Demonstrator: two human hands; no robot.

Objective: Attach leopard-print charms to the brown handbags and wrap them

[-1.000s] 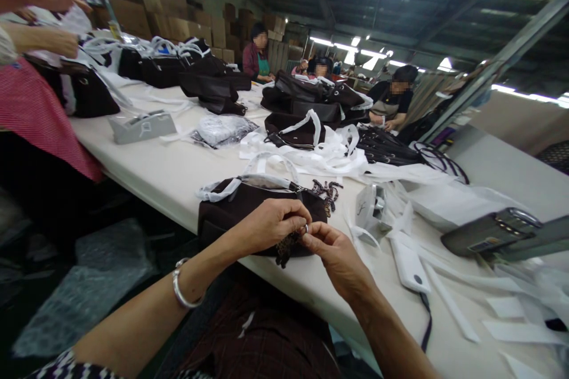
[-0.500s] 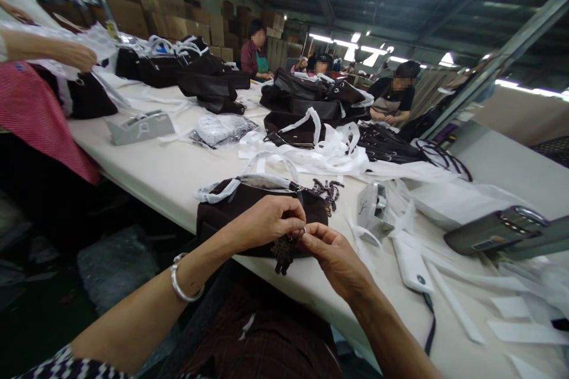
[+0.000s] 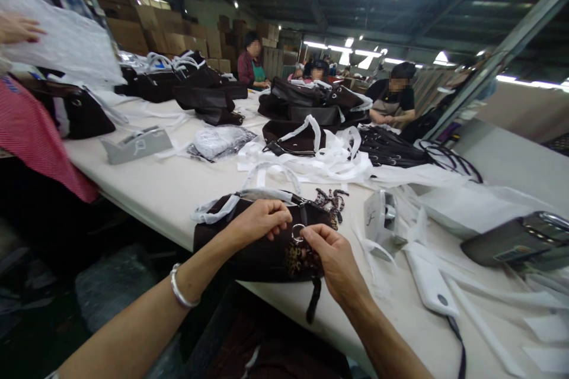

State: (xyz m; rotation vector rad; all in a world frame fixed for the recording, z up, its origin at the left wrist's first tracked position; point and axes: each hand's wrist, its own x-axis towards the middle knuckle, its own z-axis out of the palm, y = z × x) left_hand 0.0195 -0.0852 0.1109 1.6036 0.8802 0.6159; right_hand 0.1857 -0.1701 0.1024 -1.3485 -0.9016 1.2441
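Observation:
A metal ring (image 3: 297,233) with a dark patterned charm (image 3: 299,257) hangs from the pinched fingers of my right hand (image 3: 331,251). My left hand (image 3: 262,220) is just left of the ring, apart from it, with its fingers curled together; whether something small is between them is hidden. Both hands are over a dark brown handbag (image 3: 255,257) at the table's near edge. White wrapping covers the bag's handles (image 3: 217,211). More patterned charms (image 3: 333,204) lie beside the bag's upper right side.
Tape dispensers (image 3: 137,145) (image 3: 381,216), a white device (image 3: 429,281) and a steel flask (image 3: 511,243) stand or lie on the white table (image 3: 195,180). Dark bags (image 3: 296,100) are piled beyond. At the left, another person's hand (image 3: 20,28) is by plastic wrap; others work behind.
My left hand has come off the ring and moved slightly left. The ring and charm now hang from my right hand alone. At the far left, a co-worker's wrap is raised over a bag.

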